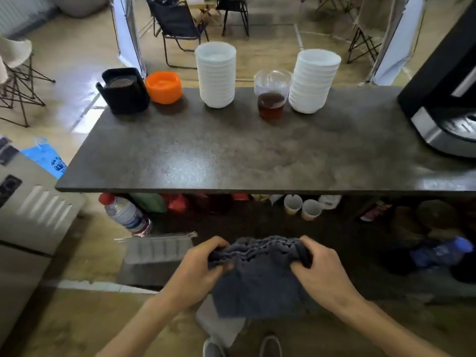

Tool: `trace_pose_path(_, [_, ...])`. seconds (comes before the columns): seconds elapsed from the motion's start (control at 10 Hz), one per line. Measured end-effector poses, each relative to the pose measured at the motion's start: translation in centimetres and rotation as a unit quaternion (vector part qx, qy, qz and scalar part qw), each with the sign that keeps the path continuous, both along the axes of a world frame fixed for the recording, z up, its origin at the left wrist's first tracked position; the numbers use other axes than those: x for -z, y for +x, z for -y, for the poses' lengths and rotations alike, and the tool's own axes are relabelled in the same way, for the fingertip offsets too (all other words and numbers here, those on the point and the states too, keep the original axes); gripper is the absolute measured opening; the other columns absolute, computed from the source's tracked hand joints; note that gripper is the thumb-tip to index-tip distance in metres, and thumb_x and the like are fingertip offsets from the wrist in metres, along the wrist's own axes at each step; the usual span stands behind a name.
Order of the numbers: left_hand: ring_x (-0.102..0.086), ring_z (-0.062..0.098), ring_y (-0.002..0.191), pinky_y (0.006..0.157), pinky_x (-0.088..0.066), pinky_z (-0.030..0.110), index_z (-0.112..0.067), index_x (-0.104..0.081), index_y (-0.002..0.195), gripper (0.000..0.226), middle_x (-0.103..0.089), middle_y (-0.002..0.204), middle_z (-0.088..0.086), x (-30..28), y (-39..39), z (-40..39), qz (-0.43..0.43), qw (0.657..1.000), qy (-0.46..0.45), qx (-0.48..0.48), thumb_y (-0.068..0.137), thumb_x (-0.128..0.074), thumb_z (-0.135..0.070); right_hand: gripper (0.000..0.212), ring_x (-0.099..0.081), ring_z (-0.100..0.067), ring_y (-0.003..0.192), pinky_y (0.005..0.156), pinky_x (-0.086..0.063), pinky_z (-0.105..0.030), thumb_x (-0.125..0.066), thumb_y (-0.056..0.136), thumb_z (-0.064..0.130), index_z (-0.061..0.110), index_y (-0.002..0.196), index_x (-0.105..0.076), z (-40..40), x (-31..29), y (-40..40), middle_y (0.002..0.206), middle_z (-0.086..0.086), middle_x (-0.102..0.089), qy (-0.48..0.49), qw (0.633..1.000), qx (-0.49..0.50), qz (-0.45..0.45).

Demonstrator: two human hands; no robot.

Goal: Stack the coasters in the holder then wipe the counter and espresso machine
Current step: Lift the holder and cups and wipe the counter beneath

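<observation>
A dark blue-grey cloth (257,282) hangs bunched between both hands, below and in front of the counter's near edge. My left hand (198,269) grips its left upper corner and my right hand (322,271) grips its right upper corner. The dark stone counter (219,155) stretches across the middle of the view. A black coaster holder (123,92) with dark round coasters in it stands at the counter's far left corner. The black and silver espresso machine (443,99) stands at the right end, partly cut off by the frame.
Along the counter's far edge stand an orange bowl (163,86), two stacks of white bowls (216,73) (313,81) and a plastic cup of brown drink (271,99). Under the counter lie a water bottle (126,215), paper cups (301,207), a clear tray (157,249). Folding chairs stand beyond.
</observation>
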State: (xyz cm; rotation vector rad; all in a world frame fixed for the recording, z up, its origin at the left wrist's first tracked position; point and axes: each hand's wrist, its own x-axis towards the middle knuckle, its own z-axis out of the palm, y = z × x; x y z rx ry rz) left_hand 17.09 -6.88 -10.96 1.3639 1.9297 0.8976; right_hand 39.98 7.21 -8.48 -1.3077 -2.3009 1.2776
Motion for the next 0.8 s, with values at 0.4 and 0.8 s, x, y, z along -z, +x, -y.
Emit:
trace_pose_path(0.4, [-0.066, 0.041, 0.095, 0.084, -0.055, 0.046, -0.005, -0.061, 0.124, 0.044, -0.067, 0.114, 0.02, 16.5, 0.1, -4.7, -0.24, 0.966, -0.064, -0.07, 0.085, -0.048, -0.021, 0.046, -0.047, -0.032, 0.131, 0.107, -0.038, -0.039, -0.042, 0.1, 0.025, 0.019, 0.145, -0.042, -2.7, 18.3, -3.0, 0.149, -0.011, -0.044, 0.082, 0.955, -0.052, 0.279])
trace_pose_path(0.8, [-0.041, 0.028, 0.14, 0.106, -0.046, 0.047, -0.004, -0.044, 0.144, 0.065, -0.044, 0.151, 0.014, 20.4, 3.6, -6.0, -0.279, 0.953, -0.113, 0.036, 0.09, -0.04, -0.039, 0.06, -0.031, -0.027, 0.146, 0.117, -0.032, -0.045, -0.038, 0.097, 0.038, 0.012, 0.151, -0.036, 0.7, 22.8, -6.0, 0.159, -0.006, -0.021, 0.206, 0.942, -0.101, 0.246])
